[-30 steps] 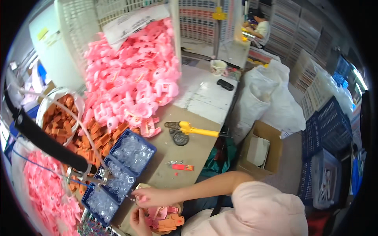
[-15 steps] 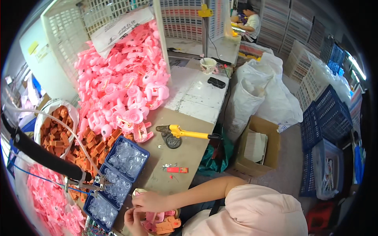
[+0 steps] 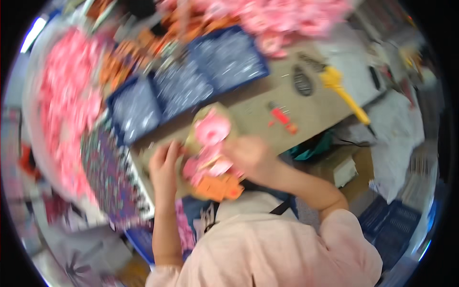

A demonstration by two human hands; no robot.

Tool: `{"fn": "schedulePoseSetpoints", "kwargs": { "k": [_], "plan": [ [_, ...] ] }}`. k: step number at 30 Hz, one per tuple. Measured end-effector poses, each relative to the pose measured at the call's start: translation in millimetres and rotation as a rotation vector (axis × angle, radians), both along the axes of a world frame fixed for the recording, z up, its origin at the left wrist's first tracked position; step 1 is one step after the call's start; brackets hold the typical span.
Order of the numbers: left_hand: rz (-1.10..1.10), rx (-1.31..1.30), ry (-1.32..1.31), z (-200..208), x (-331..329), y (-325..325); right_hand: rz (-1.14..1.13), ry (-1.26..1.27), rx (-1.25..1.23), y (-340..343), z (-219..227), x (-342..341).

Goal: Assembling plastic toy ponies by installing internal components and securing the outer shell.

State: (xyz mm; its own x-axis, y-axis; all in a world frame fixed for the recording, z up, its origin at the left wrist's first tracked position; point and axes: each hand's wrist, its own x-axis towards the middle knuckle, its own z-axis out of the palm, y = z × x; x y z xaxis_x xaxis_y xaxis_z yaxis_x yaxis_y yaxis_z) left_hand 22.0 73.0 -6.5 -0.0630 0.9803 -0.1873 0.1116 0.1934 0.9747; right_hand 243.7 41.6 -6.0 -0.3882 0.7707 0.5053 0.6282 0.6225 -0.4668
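The picture is smeared by motion. At the table's near edge, my left hand points upward, its fingers bent together at the tips beside a small reddish spot. What they pinch, if anything, is too blurred to name. My right hand is curled closed at the right side of a pink plastic toy part; its fingertips are hidden. That part has a round cup-like end and lies on a pale yellowish pad or dish. Below it, between my hands, sits an orange plastic block with a red dot.
Three joined blue trays of clear plastic pieces stand beyond my hands. Behind them are orange parts and pink parts. A pink heap fills a bag at left. A yellow-handled tool and a red item lie right.
The view has swung left and down, so the trays now lie ahead. My hands, together before, are apart: left beside the pink part, right on its other side.
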Motion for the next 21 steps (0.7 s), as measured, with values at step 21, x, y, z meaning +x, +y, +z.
{"fn": "schedulePoseSetpoints", "kwargs": {
  "k": [21],
  "plan": [
    [-0.336, 0.552, 0.585, -5.9, 0.4, -9.3, -0.001, 0.650, -1.208, 4.2, 34.6, -7.8]
  ]
}}
